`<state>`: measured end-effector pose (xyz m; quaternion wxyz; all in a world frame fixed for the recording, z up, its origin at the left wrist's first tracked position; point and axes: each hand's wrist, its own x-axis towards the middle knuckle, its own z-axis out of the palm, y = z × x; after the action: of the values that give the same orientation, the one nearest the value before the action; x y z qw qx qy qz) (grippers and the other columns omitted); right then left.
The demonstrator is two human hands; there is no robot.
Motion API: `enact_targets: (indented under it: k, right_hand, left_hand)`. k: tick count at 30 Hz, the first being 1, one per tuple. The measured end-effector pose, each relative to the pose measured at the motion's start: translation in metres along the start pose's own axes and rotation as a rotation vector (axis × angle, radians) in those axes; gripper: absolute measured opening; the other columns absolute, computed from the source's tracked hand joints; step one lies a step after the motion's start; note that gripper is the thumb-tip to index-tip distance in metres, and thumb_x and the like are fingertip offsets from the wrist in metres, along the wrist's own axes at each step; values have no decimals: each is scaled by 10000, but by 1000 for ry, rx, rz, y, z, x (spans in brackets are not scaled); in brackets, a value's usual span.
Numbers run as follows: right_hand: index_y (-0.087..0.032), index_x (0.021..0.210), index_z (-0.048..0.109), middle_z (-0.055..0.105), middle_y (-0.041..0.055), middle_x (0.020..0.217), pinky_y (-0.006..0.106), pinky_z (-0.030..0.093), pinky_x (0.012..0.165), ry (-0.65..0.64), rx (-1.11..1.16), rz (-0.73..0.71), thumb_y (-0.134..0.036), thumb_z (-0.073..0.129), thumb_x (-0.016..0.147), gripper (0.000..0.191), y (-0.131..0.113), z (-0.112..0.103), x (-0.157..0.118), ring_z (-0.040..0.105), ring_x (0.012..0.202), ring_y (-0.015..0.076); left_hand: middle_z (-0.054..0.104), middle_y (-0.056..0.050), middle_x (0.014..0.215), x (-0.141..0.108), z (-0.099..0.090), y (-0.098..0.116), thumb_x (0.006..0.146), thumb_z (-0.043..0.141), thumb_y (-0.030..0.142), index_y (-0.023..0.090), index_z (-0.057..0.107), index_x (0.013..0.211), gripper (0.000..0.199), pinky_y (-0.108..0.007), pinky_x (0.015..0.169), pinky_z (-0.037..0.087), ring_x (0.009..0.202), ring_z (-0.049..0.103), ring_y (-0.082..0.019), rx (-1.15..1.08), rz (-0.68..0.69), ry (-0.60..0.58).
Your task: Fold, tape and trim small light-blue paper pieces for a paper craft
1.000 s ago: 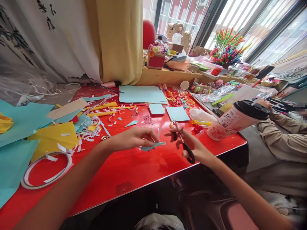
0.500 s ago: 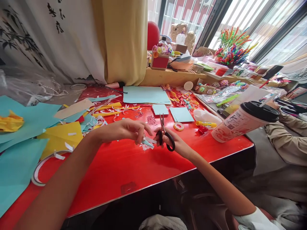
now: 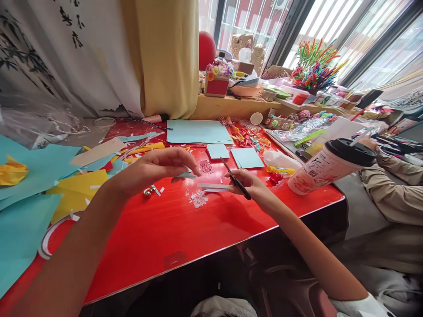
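A small light blue paper piece (image 3: 187, 175) is pinched under the fingertips of my left hand (image 3: 158, 169), which hovers over the red table (image 3: 158, 237). My right hand (image 3: 248, 184) has black-handled scissors (image 3: 243, 189) in it, blades pointing up and away. From the same hand, white paper strips (image 3: 216, 186) stick out to the left. Beneath the strips lies a small heap of white paper snippets (image 3: 198, 199). Farther back are a little stack of light blue squares (image 3: 218, 151) and a larger light blue square (image 3: 247, 157). My right thumb and fingers partly cover the scissor handles.
A paper cup with black lid (image 3: 317, 169) stands at the right, beside a yellow glue stick (image 3: 280, 170). Blue sheets (image 3: 26, 237), yellow paper (image 3: 77, 191) and a tape roll (image 3: 46, 242) lie left. Another person's sleeve (image 3: 383, 176) shows at far right.
My hands have moved apart; the left went up and left with the blue piece. The white strips now extend from my right hand, and the scissors have turned to a side-on view.
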<state>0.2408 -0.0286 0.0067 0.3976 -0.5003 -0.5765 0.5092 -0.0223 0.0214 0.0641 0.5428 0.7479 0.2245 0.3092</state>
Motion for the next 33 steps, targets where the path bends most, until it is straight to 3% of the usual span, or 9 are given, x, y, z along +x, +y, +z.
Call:
enact_targets:
  k: [4,8,14,16,18,20,23,27,33]
  right_hand:
    - [-196,995,555,559,-10,749,291,415,744,6,38,26,-293,707,625,412,-2,5,1,558,780,143]
    - [-220,964,572,562,-8,791,269,412,727,26,41,0,-257,697,630,359,-3,6,-2,538,780,131]
    - [-226,941,573,520,-26,761,232,376,630,78,34,-12,-265,661,669,289,-1,2,-1,488,675,97]
    - [-222,971,554,514,-20,753,238,366,615,147,-29,-53,-290,643,690,302,-1,-1,-1,481,670,105]
    - [-222,993,533,528,-11,764,253,366,628,195,-171,-118,-305,651,687,338,-2,-3,-2,489,694,123]
    - [-227,1012,515,555,3,802,271,373,663,147,-344,-157,-319,673,668,390,-4,-3,-5,506,743,147]
    - [-234,1069,497,581,38,918,306,384,730,12,-497,-175,-354,694,646,482,-8,0,-8,518,865,193]
    - [-224,1177,464,568,76,1029,340,398,801,-38,-383,-206,-402,643,694,545,-16,7,-1,512,961,216]
    - [-170,1018,567,558,42,824,286,406,698,-204,-173,-227,-507,615,680,480,-33,25,32,516,759,156]
  left_hand:
    - [618,-40,969,6,24,4,821,449,254,244,616,1011,253,-240,597,418,723,538,-133,174,-91,-245]
    - [609,-15,923,13,34,-9,821,369,187,213,629,895,272,-225,624,394,750,517,-120,348,-82,-153]
    - [632,2,899,15,25,-23,794,364,182,224,636,840,278,-246,706,411,832,546,-143,425,-176,-235]
    - [622,-9,959,16,23,-27,800,376,223,228,609,904,256,-251,686,424,830,550,-147,430,-241,-120]
    - [595,-40,1021,18,23,-31,810,387,282,223,556,1013,271,-253,616,430,761,550,-143,413,-330,108]
    - [578,-67,1035,20,23,-34,810,411,321,204,525,1071,308,-251,570,427,719,541,-140,353,-380,293]
    - [595,-63,981,23,26,-34,788,484,309,177,571,1030,289,-246,610,441,773,541,-146,160,-298,351]
    - [624,-44,873,23,30,-29,723,600,285,160,618,937,249,-274,709,466,762,566,-140,-88,-158,435]
    - [627,-35,837,22,33,-27,655,685,266,165,586,928,307,-286,712,490,777,600,-155,-223,-85,549]
